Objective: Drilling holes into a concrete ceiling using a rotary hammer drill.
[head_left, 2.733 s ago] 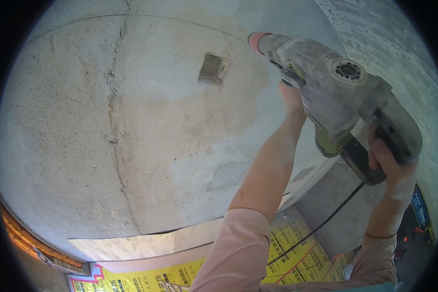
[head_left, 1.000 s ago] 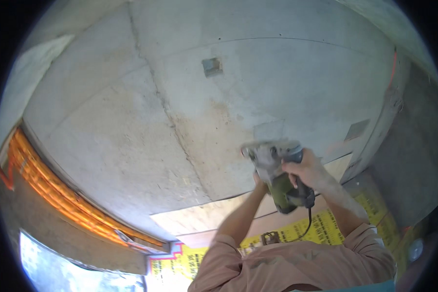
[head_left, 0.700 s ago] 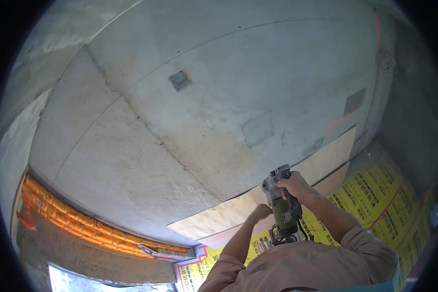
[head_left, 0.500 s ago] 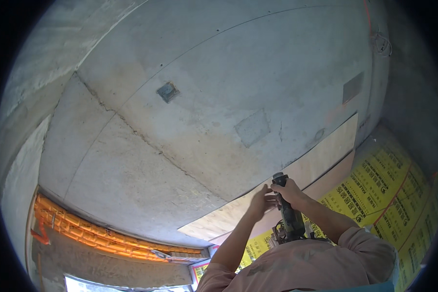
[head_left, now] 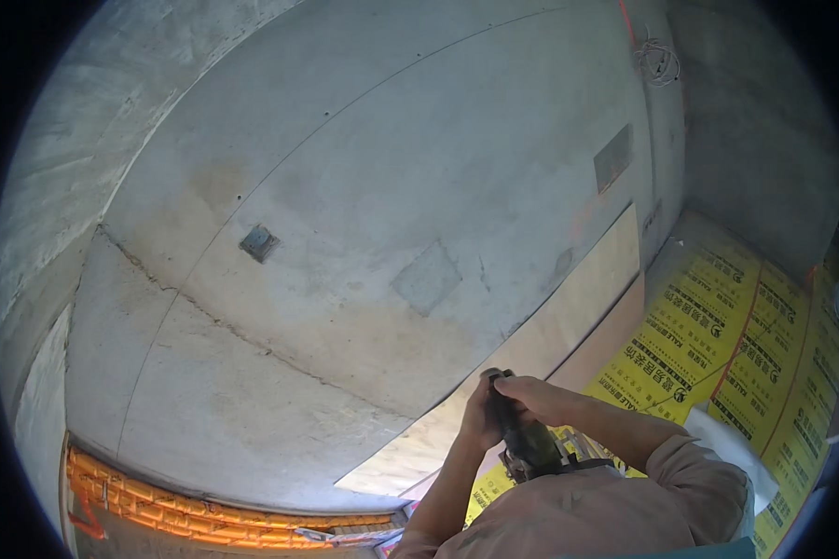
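Note:
In front of my body I hold a dark, long-bodied power tool (head_left: 524,433), its narrow end pointing toward the wall. My right hand (head_left: 529,396) grips its narrow end from the right, thumb near the tip. From the other side my left hand (head_left: 478,419) wraps round the same end. The tool's thick lower part sits close to my shirt, and its exact kind is hard to make out. Just beyond my hands a long pale wooden board (head_left: 541,321) runs along the foot of the grey wall (head_left: 364,233).
Yellow printed protective sheeting (head_left: 680,345) covers the floor at right, with a white sheet (head_left: 732,456) beside my right arm. Orange stacked lengths (head_left: 205,512) lie at lower left. A square recessed box (head_left: 258,243) sits in the wall; a coil of pale cable (head_left: 658,63) hangs at upper right.
My left hand has closed round the tool's narrow end, where its fingers were loosely bent beside it. Tool and hands have shifted left and lower in view. The whole view has turned.

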`<action>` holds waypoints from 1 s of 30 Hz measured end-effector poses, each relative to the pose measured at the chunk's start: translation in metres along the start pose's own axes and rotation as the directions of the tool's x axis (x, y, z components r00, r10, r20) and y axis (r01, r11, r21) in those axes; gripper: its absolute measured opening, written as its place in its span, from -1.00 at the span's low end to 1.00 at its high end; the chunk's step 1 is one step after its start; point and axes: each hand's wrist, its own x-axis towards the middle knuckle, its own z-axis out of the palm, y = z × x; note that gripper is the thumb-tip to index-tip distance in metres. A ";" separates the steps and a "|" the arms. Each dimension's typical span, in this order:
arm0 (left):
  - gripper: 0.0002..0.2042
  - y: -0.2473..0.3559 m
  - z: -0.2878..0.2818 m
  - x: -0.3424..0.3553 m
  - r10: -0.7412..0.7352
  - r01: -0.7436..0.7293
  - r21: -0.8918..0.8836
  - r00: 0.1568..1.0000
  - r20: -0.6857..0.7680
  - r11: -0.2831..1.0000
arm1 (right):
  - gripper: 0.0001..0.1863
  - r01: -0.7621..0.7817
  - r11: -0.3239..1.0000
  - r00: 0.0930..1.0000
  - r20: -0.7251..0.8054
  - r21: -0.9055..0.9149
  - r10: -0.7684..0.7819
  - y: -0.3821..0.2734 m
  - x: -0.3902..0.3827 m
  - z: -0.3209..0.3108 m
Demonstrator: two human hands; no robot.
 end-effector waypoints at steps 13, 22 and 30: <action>-0.81 0.074 0.074 -0.129 0.607 -0.387 0.544 0.731 -0.312 0.745 | -0.60 0.110 0.682 0.958 0.260 -0.723 0.121 0.080 0.139 -0.028; -0.91 0.111 0.119 -0.276 0.937 -0.518 0.807 0.328 -0.120 0.285 | -0.73 0.560 0.828 0.779 0.353 -0.019 -0.518 0.015 0.328 0.222; -0.84 0.177 0.111 -0.345 0.975 -0.461 0.883 -0.221 -0.021 -0.086 | -0.45 0.642 0.390 0.714 0.329 -0.660 -0.617 -0.102 0.290 0.408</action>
